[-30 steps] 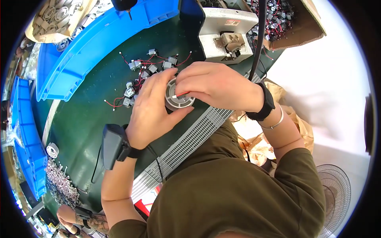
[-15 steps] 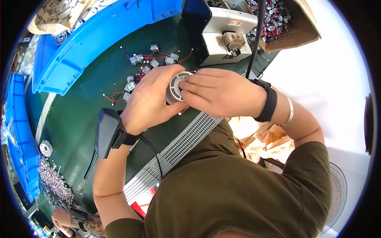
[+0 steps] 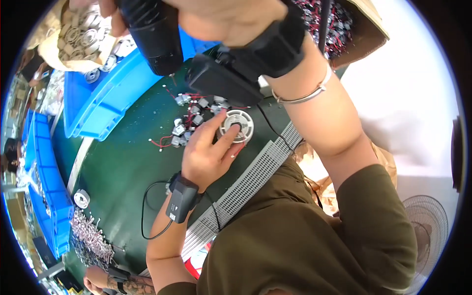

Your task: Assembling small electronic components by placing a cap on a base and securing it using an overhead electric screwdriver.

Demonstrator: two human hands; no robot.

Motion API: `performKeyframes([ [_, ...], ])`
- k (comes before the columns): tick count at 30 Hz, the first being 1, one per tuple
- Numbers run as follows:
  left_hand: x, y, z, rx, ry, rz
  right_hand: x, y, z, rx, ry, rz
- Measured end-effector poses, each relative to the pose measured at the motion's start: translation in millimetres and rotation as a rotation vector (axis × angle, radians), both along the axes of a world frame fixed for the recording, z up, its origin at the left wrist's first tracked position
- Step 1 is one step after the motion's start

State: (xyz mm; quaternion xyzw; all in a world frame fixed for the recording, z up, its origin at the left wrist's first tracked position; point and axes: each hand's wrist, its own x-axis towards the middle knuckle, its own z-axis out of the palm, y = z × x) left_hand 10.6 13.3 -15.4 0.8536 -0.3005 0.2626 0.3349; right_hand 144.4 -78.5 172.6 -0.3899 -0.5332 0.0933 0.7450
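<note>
My left hand [image 3: 204, 157] rests on the green table and holds a round white and grey disc part [image 3: 242, 122] with thumb and fingers on its rim and face. My right hand [image 3: 231, 17] is raised high near the top of the view, closed around a thick black cylindrical hanging tool [image 3: 152, 37]. The tool's tip hangs above the table, left of and apart from the disc. Both wrists wear a black strapped device. A cluster of small grey parts with red wires [image 3: 187, 120] lies just left of the disc.
Blue bins [image 3: 105, 101] line the table's far and left sides. A white perforated strip [image 3: 246, 184] runs along the near edge. A cardboard box of wired parts [image 3: 351, 29] sits top right, metal pieces [image 3: 88, 236] lower left, another person's hand [image 3: 101, 282] beside them.
My right hand left the disc and rose to grasp the black tool overhead. My left hand stays on the disc, now holding it alone on the table.
</note>
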Motion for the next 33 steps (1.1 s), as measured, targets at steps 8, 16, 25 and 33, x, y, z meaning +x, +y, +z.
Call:
performKeyframes([
  [8,-0.8,4.3,3.2,0.076,0.05,0.07,-31.2,-121.9,-40.3,0.008,0.169,-0.746],
  [16,-2.0,0.6,3.8,0.111,0.044,0.064,-8.0,-147.5,-80.2,0.113,-0.105,-0.728],
  [25,-4.7,-0.2,3.0,0.113,0.036,0.075,-1.1,-155.4,-93.1,0.093,-0.098,-0.716],
  [33,-4.4,2.2,1.7,0.083,0.06,0.068,-32.7,-148.5,-89.3,-0.038,0.068,-0.766],
])
